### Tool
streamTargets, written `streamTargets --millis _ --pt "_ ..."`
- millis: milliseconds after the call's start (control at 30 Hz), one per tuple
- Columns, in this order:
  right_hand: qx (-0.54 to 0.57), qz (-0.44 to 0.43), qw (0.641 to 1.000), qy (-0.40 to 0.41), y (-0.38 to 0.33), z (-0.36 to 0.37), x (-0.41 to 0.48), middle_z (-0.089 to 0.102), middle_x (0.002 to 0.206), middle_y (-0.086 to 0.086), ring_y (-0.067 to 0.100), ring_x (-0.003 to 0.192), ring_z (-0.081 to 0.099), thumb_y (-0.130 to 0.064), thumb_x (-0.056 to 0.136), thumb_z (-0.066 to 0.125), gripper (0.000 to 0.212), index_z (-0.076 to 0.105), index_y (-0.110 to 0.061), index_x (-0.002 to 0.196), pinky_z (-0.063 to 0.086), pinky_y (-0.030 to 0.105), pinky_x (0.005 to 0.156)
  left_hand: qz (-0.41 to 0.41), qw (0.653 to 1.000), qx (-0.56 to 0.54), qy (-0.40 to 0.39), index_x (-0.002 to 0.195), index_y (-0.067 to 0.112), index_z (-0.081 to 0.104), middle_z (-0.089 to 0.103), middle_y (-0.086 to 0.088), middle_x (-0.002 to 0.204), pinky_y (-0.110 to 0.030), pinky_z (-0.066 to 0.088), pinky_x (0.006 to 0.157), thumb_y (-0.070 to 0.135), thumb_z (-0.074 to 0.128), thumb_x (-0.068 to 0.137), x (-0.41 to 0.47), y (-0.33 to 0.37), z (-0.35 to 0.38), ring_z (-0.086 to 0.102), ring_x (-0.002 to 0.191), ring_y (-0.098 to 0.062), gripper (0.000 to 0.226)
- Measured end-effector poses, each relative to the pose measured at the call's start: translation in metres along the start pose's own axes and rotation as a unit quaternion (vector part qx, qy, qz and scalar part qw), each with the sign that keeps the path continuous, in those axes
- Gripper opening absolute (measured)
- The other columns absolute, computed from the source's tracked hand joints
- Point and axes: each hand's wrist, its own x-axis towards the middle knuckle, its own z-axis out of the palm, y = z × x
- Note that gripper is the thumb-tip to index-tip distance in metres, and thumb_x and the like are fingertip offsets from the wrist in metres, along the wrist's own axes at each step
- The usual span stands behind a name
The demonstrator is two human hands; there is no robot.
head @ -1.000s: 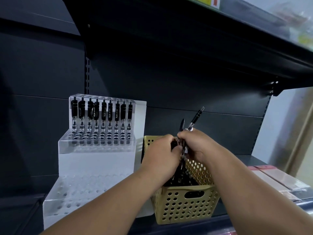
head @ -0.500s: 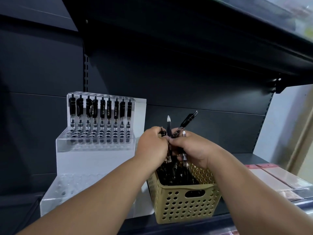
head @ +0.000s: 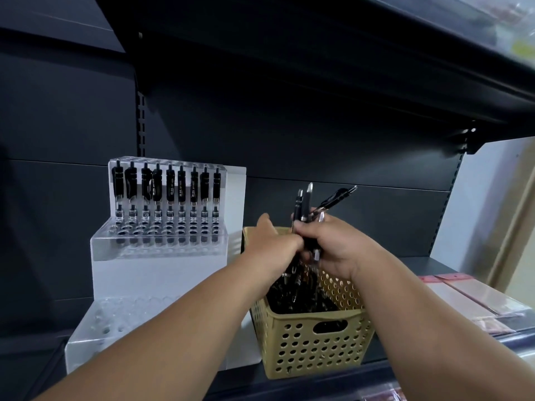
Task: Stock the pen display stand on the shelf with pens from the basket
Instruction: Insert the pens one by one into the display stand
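A clear acrylic pen display stand (head: 162, 267) with stepped tiers sits on the shelf at left; its top tier holds a row of several black pens (head: 169, 188), the lower tiers show empty holes. Right of it stands a tan perforated basket (head: 311, 347) with black pens inside. Above the basket my right hand (head: 338, 250) grips a bunch of black pens (head: 307, 206) pointing upward. My left hand (head: 272, 246) is pressed against that bunch, fingers curled at the pens; what its fingers hold is hidden.
The dark shelf above (head: 318, 62) overhangs the work area. Flat pink and clear packets (head: 474, 299) lie on the shelf to the right of the basket. A dark back panel (head: 318, 146) stands behind everything.
Both hands have lifted from the basket with the bunch of pens, and more pens now stick up from my right hand. The view has shifted slightly.
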Motion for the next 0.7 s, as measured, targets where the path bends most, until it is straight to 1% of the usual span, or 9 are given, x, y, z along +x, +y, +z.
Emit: streamTargets --millis 67,133,233,333,400,500,600,667,700 --pt "0.066 -0.003 0.998 0.016 -0.008 0.002 0.000 0.066 0.082 0.007 0.016 0.061 0.063 -0.008 0.097 0.055 0.008 0.054 -0.011 0.104 0.047 0.027 0.051 -0.017 0.997 -0.003 -0.074 0.153 0.023 0.005 0.052 0.005 0.111 -0.020 0.040 0.067 0.007 0.062 0.079 -0.004 -0.001 0.003 0.051 0.093 -0.009 0.094" --pt "0.105 -0.005 0.994 0.023 -0.014 0.006 0.000 0.066 0.081 0.008 0.017 0.061 0.063 -0.007 0.097 0.055 0.013 0.053 -0.009 0.110 0.043 0.024 0.046 -0.001 0.994 0.007 -0.105 0.149 0.028 0.014 0.055 0.005 0.109 -0.027 0.049 0.077 0.002 0.064 0.072 -0.003 -0.003 0.006 0.056 0.098 -0.013 0.095" --pt "0.134 0.011 0.991 0.027 -0.018 0.010 0.000 0.064 0.077 0.008 0.016 0.061 0.062 -0.011 0.097 0.054 0.009 0.056 -0.006 0.104 0.042 0.024 0.048 0.023 0.995 0.024 -0.097 0.148 0.034 0.007 0.056 0.004 0.116 -0.032 0.053 0.083 0.000 0.070 0.069 0.000 -0.004 0.009 0.060 0.103 -0.016 0.106" --pt "0.172 0.039 0.984 0.031 -0.019 0.012 -0.003 0.063 0.073 0.009 0.018 0.068 0.060 -0.014 0.099 0.053 0.019 0.060 -0.002 0.086 0.042 0.027 0.063 0.043 0.994 0.059 -0.076 0.152 0.028 -0.009 0.054 0.012 0.116 -0.029 0.052 0.087 0.001 0.071 0.073 0.001 -0.001 0.014 0.058 0.103 -0.010 0.116" --pt "0.186 0.051 0.980 0.042 -0.023 0.014 -0.006 0.064 0.072 0.010 0.021 0.073 0.060 -0.013 0.099 0.053 0.023 0.060 -0.001 0.081 0.043 0.029 0.068 0.051 0.996 0.068 -0.037 0.151 0.024 0.003 0.053 0.015 0.099 -0.031 0.054 0.083 0.005 0.067 0.079 0.002 -0.002 0.016 0.059 0.093 -0.010 0.099" --pt "0.180 0.069 0.980 0.042 -0.027 0.016 -0.009 0.063 0.080 0.010 0.023 0.074 0.060 -0.014 0.099 0.053 0.024 0.058 -0.001 0.079 0.046 0.036 0.069 0.064 0.991 0.113 0.024 0.125 0.018 0.038 0.059 0.004 0.087 -0.032 0.052 0.064 0.015 0.061 0.085 0.005 -0.004 0.016 0.061 0.076 -0.014 0.046" --pt "0.081 0.089 0.992 0.043 -0.027 0.012 -0.007 0.066 0.085 0.003 0.017 0.067 0.064 -0.026 0.097 0.058 0.022 0.059 -0.011 0.081 0.050 0.031 0.061 0.071 0.981 0.175 0.051 0.113 0.018 0.043 0.057 0.001 0.084 -0.028 0.040 0.055 0.022 0.056 0.091 0.003 -0.003 0.016 0.060 0.075 -0.018 0.025" --pt "0.006 0.091 0.994 0.064 -0.027 0.009 -0.008 0.064 0.081 -0.002 0.010 0.055 0.060 -0.041 0.092 0.062 0.026 0.057 -0.018 0.079 0.042 0.023 0.050 0.076 0.973 0.211 0.056 0.111 0.017 0.046 0.059 -0.001 0.085 -0.029 0.043 0.059 0.022 0.051 0.093 0.003 -0.002 0.016 0.062 0.079 -0.023 0.019" --pt "-0.012 0.084 0.994 0.070 -0.029 0.006 -0.008 0.064 0.081 -0.003 0.010 0.057 0.058 -0.051 0.088 0.062 0.032 0.058 -0.020 0.080 0.039 0.027 0.054 0.075 0.970 0.225 0.061 0.110 0.016 0.048 0.060 -0.004 0.087 -0.030 0.045 0.061 0.022 0.050 0.093 0.003 -0.001 0.015 0.063 0.082 -0.026 0.018"
